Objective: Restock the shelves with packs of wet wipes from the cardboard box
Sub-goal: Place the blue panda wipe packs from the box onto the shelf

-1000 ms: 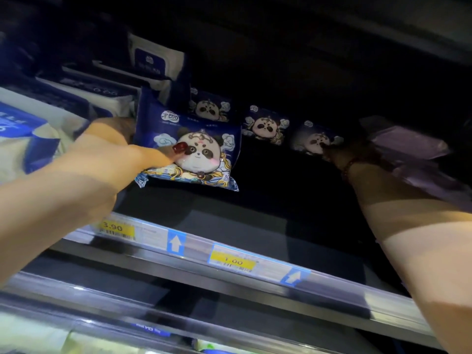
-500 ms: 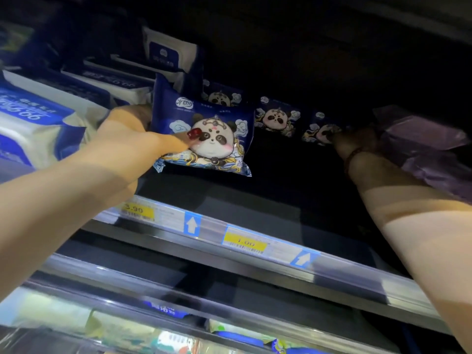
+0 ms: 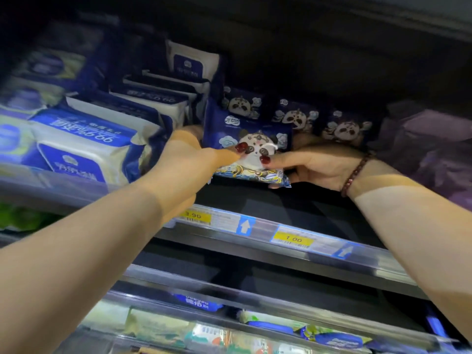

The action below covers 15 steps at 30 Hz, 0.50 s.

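Seen from the head camera: the left grip (image 3: 189,159) and the right grip (image 3: 314,167) both pinch one panda wipes pack (image 3: 229,131), thumbs on its face, low over the shelf (image 3: 281,200), in front of the back row (image 3: 296,116) (three showing). This is the placing step. Next, I'd say, stand it down and let go.

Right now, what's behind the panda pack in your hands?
Three more panda packs stand behind the held pack. It covers the leftmost one's lower part; beyond is dark.
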### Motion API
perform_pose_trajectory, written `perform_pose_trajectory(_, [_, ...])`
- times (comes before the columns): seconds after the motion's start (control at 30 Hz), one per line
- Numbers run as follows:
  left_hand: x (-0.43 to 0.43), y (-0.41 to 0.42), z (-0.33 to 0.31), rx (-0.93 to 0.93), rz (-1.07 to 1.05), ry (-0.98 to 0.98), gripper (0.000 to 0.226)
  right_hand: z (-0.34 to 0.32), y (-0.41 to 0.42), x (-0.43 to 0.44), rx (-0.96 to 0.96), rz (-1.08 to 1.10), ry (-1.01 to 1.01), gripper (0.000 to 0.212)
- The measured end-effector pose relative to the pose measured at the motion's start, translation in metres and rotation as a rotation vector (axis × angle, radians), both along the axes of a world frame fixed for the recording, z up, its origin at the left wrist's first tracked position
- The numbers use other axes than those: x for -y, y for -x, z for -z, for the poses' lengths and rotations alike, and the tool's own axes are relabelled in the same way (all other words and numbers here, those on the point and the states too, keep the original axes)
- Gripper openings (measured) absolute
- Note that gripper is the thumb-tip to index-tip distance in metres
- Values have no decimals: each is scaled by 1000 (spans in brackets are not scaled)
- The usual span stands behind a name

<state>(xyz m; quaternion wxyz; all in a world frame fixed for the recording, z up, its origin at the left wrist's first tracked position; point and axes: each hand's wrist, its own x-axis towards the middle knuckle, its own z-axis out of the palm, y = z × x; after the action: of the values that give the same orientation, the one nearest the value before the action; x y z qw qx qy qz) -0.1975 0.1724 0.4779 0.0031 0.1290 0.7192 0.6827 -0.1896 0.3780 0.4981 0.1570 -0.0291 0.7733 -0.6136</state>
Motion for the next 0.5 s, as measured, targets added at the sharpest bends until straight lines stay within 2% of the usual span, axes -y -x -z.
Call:
perform_pose_trajectory(0.1, [2,-6,-6,12,4,-40,26,3,3,1,-46,53,70,78])
perform_pose_trajectory(0.13, [3,-6,-6,16,-1,-37,25,2,5,0,-69,79,100,78])
perform_pose_trajectory(0.2, [7,-3,-5,56,13,-29,24,-1,11,-5,-90,161,154,61])
perform_pose_trajectory(0.23, [9,-4,-7,88,20,-12,31,-3,16,-8,-102,220,172,58])
perform_pose_trajectory(0.3, [15,-5,-9,103,58,47,41,-3,29,-15,-115,354,180,68])
perform_pose_trajectory(0.33, [18,-4,-9,89,78,83,36,0,37,-19,-108,422,181,68])
perform_pose_trajectory(0.43, [19,-7,-11,79,115,138,16,6,63,-18,-125,543,144,36])
perform_pose_trajectory(0.47, [19,-6,-10,69,121,146,10,9,72,-16,-136,574,116,34])
perform_pose_trajectory(0.5, [18,-6,-9,74,120,151,8,14,82,-15,-154,579,85,45])
